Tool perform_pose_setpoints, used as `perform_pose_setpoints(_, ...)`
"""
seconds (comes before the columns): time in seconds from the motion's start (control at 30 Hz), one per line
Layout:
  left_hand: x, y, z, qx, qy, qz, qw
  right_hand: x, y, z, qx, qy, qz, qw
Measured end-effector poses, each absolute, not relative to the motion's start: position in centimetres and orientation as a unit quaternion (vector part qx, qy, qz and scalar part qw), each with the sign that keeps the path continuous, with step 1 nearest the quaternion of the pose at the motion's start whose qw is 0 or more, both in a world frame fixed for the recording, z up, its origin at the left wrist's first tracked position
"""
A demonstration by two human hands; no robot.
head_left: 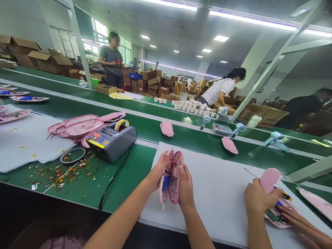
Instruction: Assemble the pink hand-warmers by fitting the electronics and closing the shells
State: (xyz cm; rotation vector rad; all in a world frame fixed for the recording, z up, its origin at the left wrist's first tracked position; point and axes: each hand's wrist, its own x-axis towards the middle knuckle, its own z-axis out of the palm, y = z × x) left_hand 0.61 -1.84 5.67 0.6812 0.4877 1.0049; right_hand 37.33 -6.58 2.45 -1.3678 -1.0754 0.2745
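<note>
My left hand (159, 170) and my right hand (186, 183) hold a pink oval plastic casing (177, 173) above the white sheet. The casing stands open like a book, its two halves side by side. Dark red wires run between the halves, and a blue part (166, 183) sits in the left half. My left fingers grip the upper edge of the left half; my right hand closes around the outside of the right half. The fingers behind the casing are partly hidden.
A co-worker's hand (255, 199) at right holds a pink cover (269, 180) and a screwdriver (286, 196) over a circuit board (276, 218). At left stand a tape dispenser (111, 140), a tape roll (73, 156) and stacked pink shells (83, 126). Handheld fans (277, 139) lie beyond.
</note>
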Motion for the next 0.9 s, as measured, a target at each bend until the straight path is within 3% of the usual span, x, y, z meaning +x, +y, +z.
perform_pose_setpoints(0.2, 0.1, -2.4, 6.7, 0.328, 0.222, 0.464, 0.793, 37.1, -6.5, 2.5, -0.63, -0.471, 0.091, 0.61)
perform_pose_setpoints(0.33, -0.1, -2.2, 6.4, 0.33, 0.235, 0.474, 0.782, 36.0, -7.1, 4.8, -0.614, -0.428, 0.122, 0.652)
perform_pose_setpoints(0.43, -0.3, -1.9, 5.9, 0.33, 0.242, 0.477, 0.778, 31.0, -7.3, 6.7, -0.574, -0.415, 0.209, 0.674)
perform_pose_setpoints(0.53, -1.0, -1.6, 5.5, 0.369, 0.276, 0.473, 0.751, 22.1, -6.6, 6.4, -0.552, -0.437, 0.311, 0.638)
perform_pose_setpoints(0.7, -1.6, -1.4, 4.9, 0.485, 0.365, 0.457, 0.65, 11.7, -4.7, 2.9, -0.481, -0.415, 0.482, 0.603)
perform_pose_setpoints(0.83, -1.0, -1.5, 4.3, 0.568, 0.484, 0.456, 0.485, 11.7, -4.5, 2.4, -0.448, -0.382, 0.54, 0.602)
perform_pose_setpoints(0.9, -0.6, -1.7, 4.2, 0.564, 0.514, 0.458, 0.455, 12.1, -4.5, 2.5, -0.449, -0.384, 0.541, 0.599)
